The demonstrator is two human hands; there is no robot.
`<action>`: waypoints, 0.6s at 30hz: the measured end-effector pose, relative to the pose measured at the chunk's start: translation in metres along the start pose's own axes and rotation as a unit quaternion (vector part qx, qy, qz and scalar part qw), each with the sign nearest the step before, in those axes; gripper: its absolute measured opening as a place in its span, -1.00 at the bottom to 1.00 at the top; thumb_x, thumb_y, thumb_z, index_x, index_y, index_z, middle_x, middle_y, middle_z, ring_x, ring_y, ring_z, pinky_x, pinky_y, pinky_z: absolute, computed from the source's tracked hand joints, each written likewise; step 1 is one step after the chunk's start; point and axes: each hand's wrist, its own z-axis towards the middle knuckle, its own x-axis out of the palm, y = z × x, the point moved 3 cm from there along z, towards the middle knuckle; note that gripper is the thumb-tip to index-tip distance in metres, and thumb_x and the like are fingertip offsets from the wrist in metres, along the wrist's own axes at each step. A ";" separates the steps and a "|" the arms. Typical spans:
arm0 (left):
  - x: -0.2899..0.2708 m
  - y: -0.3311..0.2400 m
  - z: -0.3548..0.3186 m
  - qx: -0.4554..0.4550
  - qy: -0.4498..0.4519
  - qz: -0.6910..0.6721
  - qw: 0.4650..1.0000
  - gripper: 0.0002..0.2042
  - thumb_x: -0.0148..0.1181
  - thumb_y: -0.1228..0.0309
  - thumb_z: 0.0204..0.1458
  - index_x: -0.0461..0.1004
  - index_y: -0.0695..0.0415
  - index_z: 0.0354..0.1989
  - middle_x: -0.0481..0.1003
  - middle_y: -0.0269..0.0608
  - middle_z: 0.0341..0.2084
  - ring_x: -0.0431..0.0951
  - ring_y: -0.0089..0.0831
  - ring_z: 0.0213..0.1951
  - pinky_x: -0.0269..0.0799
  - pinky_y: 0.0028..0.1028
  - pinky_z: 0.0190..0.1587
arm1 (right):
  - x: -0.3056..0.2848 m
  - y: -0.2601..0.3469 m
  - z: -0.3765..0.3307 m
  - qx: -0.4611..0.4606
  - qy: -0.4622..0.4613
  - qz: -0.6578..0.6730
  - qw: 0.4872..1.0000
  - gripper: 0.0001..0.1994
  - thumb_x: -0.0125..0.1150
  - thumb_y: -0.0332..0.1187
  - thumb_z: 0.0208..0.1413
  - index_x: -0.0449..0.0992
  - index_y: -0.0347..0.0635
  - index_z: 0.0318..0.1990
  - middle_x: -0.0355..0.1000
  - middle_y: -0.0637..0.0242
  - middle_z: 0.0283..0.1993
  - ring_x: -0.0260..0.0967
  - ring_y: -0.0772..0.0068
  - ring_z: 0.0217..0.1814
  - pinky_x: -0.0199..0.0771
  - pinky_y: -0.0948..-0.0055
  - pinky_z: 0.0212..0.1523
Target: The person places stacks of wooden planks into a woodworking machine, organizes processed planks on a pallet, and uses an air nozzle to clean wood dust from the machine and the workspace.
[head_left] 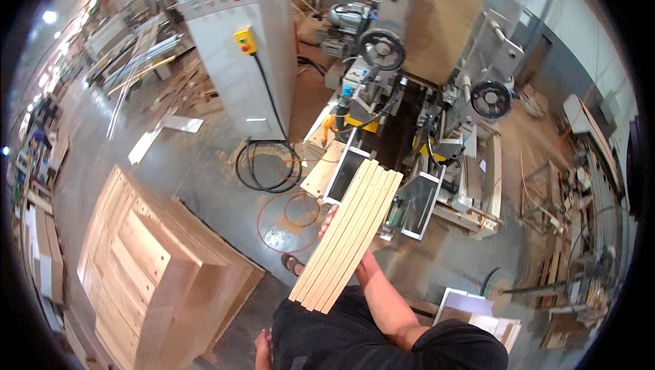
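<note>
Several pale wooden strips (346, 237) lie side by side in a slanted bundle in front of my body, their far ends close to the machine's infeed. My right hand (328, 220) is closed on them from beneath; its fingertips show along the bundle's left edge, while the palm is hidden under the wood. My right forearm reaches under the bundle from the lower right. Low beside my dark shirt hangs my left hand (263, 343), apart from the strips. It shows only in small part, and its fingers are not clear enough to read.
Ahead stands a machine with black handwheels (382, 49) and metal side guides (421, 205). A grey control cabinet (235, 63) stands left of it, with a black cable (256, 182) looped on the floor. Stacked wooden panels (147, 268) rise at my left; a white box (471, 308) sits at lower right.
</note>
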 end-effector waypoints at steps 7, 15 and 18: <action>0.031 0.092 -0.058 -0.040 -0.047 -0.143 0.988 -0.62 0.02 0.06 0.11 0.44 0.19 -0.26 0.48 -0.15 -0.33 0.47 -0.25 -0.32 0.37 -0.29 -0.20 | 0.028 -0.062 -0.037 0.115 0.021 -0.017 0.993 -0.48 -0.04 0.13 0.11 0.35 -0.15 -0.02 0.40 0.19 -0.21 0.41 0.21 -0.18 0.49 0.19 -0.09; 0.000 0.209 -0.111 -0.078 -0.139 -0.348 0.924 -0.63 0.02 0.08 0.12 0.44 0.21 -0.31 0.48 -0.20 -0.37 0.46 -0.33 -0.37 0.37 -0.35 -0.26 | 0.077 -0.177 -0.081 0.146 0.093 -0.097 0.980 -0.24 -0.15 0.37 0.02 0.29 -0.11 0.13 0.38 0.17 -0.01 0.39 0.17 -0.03 0.43 0.14 0.00; -0.021 0.256 -0.122 -0.073 -0.172 -0.397 0.899 -0.63 0.02 0.09 0.12 0.44 0.22 -0.33 0.49 -0.22 -0.38 0.46 -0.35 -0.39 0.37 -0.38 -0.28 | 0.109 -0.242 -0.114 0.166 0.096 -0.162 0.968 -0.09 -0.11 0.46 -0.08 0.14 -0.04 0.28 0.23 0.22 0.22 0.23 0.14 0.21 0.30 0.06 0.16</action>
